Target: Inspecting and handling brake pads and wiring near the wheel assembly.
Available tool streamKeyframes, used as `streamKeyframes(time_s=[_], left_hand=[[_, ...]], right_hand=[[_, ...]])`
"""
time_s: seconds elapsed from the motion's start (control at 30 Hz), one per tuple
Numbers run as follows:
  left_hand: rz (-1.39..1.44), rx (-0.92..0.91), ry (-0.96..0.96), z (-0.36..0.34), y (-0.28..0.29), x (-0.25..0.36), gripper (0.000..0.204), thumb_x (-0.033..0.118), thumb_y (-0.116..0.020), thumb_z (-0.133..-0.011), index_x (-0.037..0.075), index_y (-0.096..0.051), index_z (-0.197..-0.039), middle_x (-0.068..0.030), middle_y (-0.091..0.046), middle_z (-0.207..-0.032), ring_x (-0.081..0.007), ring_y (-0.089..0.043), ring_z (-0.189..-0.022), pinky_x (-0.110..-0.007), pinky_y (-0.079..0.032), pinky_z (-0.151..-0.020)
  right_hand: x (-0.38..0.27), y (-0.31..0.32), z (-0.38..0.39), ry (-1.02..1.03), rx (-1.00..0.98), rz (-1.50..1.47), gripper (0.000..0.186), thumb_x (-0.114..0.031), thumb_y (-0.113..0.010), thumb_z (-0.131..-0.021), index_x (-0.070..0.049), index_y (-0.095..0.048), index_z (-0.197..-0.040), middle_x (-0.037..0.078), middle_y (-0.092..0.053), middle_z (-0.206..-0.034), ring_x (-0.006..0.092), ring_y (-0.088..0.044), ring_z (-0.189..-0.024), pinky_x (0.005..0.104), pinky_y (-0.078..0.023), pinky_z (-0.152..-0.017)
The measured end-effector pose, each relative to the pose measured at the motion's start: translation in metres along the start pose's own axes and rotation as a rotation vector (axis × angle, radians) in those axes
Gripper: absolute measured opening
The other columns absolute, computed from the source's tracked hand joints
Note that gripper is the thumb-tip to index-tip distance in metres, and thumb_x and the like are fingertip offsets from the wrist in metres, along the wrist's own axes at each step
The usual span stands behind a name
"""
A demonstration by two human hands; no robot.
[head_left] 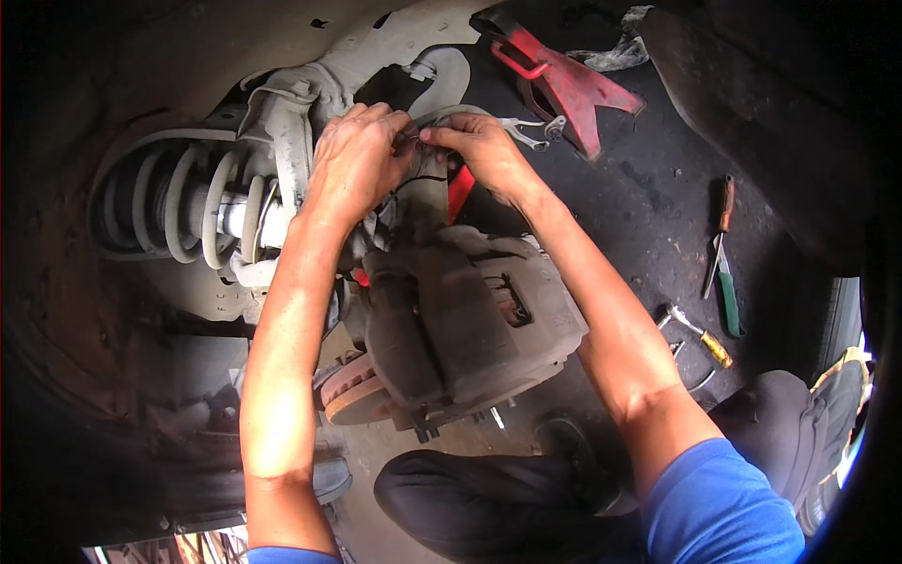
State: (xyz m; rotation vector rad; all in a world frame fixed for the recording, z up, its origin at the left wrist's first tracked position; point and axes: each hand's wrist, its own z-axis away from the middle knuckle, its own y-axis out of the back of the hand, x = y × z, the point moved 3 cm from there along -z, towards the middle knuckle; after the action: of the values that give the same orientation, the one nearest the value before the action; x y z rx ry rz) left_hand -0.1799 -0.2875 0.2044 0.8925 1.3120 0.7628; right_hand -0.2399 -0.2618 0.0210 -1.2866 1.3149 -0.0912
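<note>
Both sets of fingertips meet at one spot high in the wheel arch: the left hand (355, 162) has its fingers curled and bunched together, and the right hand (477, 143) has thumb and forefinger pressed together, pinching a small dark clip (411, 141) that sits between the two hands on a grey metal bracket (434, 193). What the left fingertips grip beneath the knuckles I cannot tell, as they are turned away. Just below the right wrist a red strip (459, 191) shows behind the bracket. Under the hands hangs the dusty brake caliper (474, 315), large and grey, with the rusty edge of the brake disc (355, 390) showing at its lower left. To the left of the left hand lies the pale coil spring (178, 209) wound about its strut, set in the dark arch. Beyond the right hand, on the black floor (639, 202), stands a red jack stand (564, 80). Farther right on the floor lie a green-handled screwdriver (727, 291) and a yellow-handled screwdriver (703, 336), well apart from the hands. The person's dark-trousered knee (489, 503) is near the lower edge, below the caliper.
</note>
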Motion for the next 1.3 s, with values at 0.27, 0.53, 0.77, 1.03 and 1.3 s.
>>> streamKeyframes(time_s=[0.27,0.53,0.77,1.03,1.3], left_hand=[[0.095,0.013,0.106,-0.001,-0.003,-0.006,0.018,0.013,-0.076,-0.087,0.001,-0.072,-0.099,-0.0174,-0.07,-0.096,-0.0388,-0.066,-0.099,-0.046,-0.052,-0.084],[0.126,0.049,0.095,-0.002,-0.002,-0.005,0.016,0.014,-0.076,-0.089,0.0,-0.072,-0.097,-0.0175,-0.07,-0.095,-0.039,-0.066,-0.098,-0.045,-0.051,-0.084],[0.021,0.079,-0.029,-0.002,-0.001,-0.002,0.017,0.009,-0.074,-0.089,0.001,-0.071,-0.104,-0.0151,-0.068,-0.101,-0.0378,-0.063,-0.102,-0.047,-0.051,-0.087],[-0.043,0.055,-0.112,0.0,0.003,0.003,0.02,0.007,-0.075,-0.084,0.003,-0.073,-0.104,-0.0128,-0.067,-0.098,-0.0346,-0.064,-0.101,-0.047,-0.053,-0.086],[0.53,-0.214,0.436,0.001,-0.011,-0.025,0.016,0.01,-0.07,-0.093,-0.002,-0.077,-0.101,-0.0097,-0.077,-0.087,-0.0181,-0.068,-0.077,-0.032,-0.052,-0.077]], right_hand=[[-0.001,-0.003,0.002,0.001,-0.036,-0.122,0.023,-0.021,-0.075,-0.096,0.0,-0.075,-0.105,0.002,-0.074,-0.092,0.0079,-0.062,-0.077,0.0256,-0.048,-0.07],[0.001,-0.002,0.002,-0.034,-0.034,-0.161,0.023,-0.019,-0.076,-0.095,-0.001,-0.073,-0.109,0.001,-0.074,-0.094,0.0074,-0.062,-0.079,0.0246,-0.049,-0.071],[0.0,-0.001,0.001,-0.012,-0.03,-0.062,0.021,-0.019,-0.076,-0.095,-0.001,-0.076,-0.105,0.002,-0.075,-0.094,0.0081,-0.063,-0.083,0.0255,-0.049,-0.075],[0.002,0.002,0.002,-0.023,-0.016,0.04,0.029,-0.018,-0.077,-0.093,0.005,-0.075,-0.11,0.007,-0.077,-0.101,0.0113,-0.067,-0.093,0.0298,-0.053,-0.086],[-0.008,0.0,0.005,0.138,-0.069,0.178,0.031,-0.017,-0.077,-0.092,0.006,-0.074,-0.113,0.012,-0.078,-0.103,0.0144,-0.069,-0.097,0.0316,-0.054,-0.091]])
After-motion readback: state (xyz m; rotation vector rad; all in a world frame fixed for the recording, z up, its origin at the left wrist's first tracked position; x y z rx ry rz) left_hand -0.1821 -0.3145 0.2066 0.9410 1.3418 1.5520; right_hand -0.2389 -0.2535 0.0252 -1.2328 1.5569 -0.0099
